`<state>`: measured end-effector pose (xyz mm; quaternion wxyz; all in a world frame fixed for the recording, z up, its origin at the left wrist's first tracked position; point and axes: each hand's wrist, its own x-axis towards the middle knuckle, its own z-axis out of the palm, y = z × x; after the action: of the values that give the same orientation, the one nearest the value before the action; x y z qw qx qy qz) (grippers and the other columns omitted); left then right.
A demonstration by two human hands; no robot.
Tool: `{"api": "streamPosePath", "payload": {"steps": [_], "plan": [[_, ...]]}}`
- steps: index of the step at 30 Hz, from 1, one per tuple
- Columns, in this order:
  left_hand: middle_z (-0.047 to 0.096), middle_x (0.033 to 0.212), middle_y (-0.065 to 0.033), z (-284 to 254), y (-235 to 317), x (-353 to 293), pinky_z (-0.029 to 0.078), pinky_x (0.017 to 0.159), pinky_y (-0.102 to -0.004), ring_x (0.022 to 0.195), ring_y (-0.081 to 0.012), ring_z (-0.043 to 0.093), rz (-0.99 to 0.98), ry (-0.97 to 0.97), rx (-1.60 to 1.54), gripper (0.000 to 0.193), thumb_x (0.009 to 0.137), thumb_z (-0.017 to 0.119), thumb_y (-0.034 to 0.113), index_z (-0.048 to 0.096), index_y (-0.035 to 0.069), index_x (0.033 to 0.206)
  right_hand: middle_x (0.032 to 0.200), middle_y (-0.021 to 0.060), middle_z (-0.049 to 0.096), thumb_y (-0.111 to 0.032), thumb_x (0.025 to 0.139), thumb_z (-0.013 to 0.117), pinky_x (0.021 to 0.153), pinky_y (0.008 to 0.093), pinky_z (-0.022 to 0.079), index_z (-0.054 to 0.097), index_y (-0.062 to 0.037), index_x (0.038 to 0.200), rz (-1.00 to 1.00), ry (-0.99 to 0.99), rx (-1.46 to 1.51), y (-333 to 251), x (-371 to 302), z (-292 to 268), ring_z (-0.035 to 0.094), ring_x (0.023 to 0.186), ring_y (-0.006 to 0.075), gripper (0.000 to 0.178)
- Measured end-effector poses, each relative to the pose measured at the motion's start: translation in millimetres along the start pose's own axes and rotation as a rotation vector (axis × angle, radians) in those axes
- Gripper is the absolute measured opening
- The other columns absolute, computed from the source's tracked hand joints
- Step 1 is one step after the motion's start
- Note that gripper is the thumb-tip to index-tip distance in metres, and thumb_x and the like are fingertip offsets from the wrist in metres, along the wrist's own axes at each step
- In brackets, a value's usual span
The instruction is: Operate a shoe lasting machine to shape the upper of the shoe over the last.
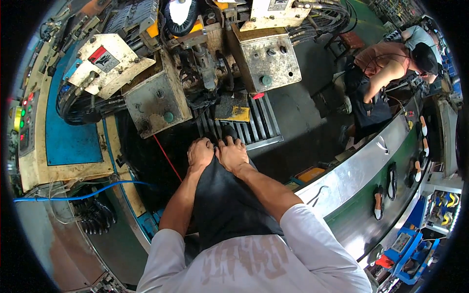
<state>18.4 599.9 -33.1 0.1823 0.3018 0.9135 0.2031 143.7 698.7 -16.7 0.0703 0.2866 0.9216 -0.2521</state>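
Observation:
My left hand (pixel 201 154) and my right hand (pixel 232 155) lie side by side at the far end of the black cloth (pixel 229 205) over my lap. Both palms face down. The right fingers are bent and slightly apart, resting on the dark cloth. The left fingers curl more, with their tips partly hidden. I make out nothing held in either hand. Just beyond the fingers are small dark rounded shapes (pixel 228 131), too dim to name. They lie in front of a metal floor grille (pixel 259 128).
Ahead stands a grimy machine with two metal control boxes (pixel 267 61) (pixel 159 102). On my left are a blue panel (pixel 73 141), an air hose (pixel 93 195) and lit buttons. On my right, a green conveyor (pixel 356 207) carries several shoes. A co-worker (pixel 386 63) bends over dark material.

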Motion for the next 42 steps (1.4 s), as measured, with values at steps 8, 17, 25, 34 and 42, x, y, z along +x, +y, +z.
{"api": "streamPosePath", "payload": {"steps": [8,17,25,34,42], "plan": [[0.079,0.107,-0.0201,-0.4,8.2,3.5,0.058,0.089,-0.0554,0.102,-0.0439,0.073,-0.019,-0.037,0.015,0.025,0.098,0.063,0.024,0.080,0.007,0.102,0.137,0.0196,0.064,-0.042,0.109,0.055,0.106,0.0577,0.053,0.071,-0.0117,0.130,0.028,0.020,-0.040,2.0,1.8,-1.9,0.063,0.125,0.0469,0.040],[0.077,0.112,-0.0219,-1.1,7.5,5.3,0.058,0.092,-0.0560,0.105,-0.0470,0.072,-0.046,-0.095,0.008,0.029,0.099,0.064,0.029,0.080,0.010,0.115,0.137,0.0198,0.065,-0.041,0.109,0.055,0.107,0.0580,0.052,0.071,-0.0117,0.131,0.015,0.024,-0.066,2.6,0.8,-4.2,0.062,0.125,0.0472,0.040],[0.078,0.106,-0.0205,-1.0,10.2,1.6,0.058,0.093,-0.0565,0.104,-0.0444,0.072,-0.011,-0.027,0.016,0.027,0.099,0.062,0.026,0.078,0.005,0.098,0.137,0.0188,0.065,-0.041,0.108,0.056,0.106,0.0575,0.052,0.070,-0.0133,0.134,0.023,0.020,-0.086,1.9,0.3,-2.4,0.063,0.123,0.0460,0.040],[0.078,0.110,-0.0204,-1.6,7.5,3.7,0.057,0.096,-0.0552,0.108,-0.0436,0.072,-0.021,-0.066,0.014,0.027,0.100,0.061,0.026,0.078,0.005,0.100,0.138,0.0194,0.063,-0.042,0.109,0.055,0.104,0.0581,0.053,0.070,-0.0132,0.133,0.025,0.003,-0.091,-0.1,1.1,-4.1,0.063,0.123,0.0463,0.040],[0.077,0.108,-0.0221,4.8,-5.0,2.3,0.058,0.088,-0.0572,0.103,-0.0476,0.072,0.018,-0.011,0.039,0.026,0.098,0.063,0.028,0.079,0.009,0.107,0.138,0.0197,0.063,-0.042,0.109,0.056,0.104,0.0584,0.053,0.071,-0.0128,0.132,0.012,0.020,-0.090,-4.1,-1.3,-1.8,0.063,0.123,0.0467,0.040]]}}
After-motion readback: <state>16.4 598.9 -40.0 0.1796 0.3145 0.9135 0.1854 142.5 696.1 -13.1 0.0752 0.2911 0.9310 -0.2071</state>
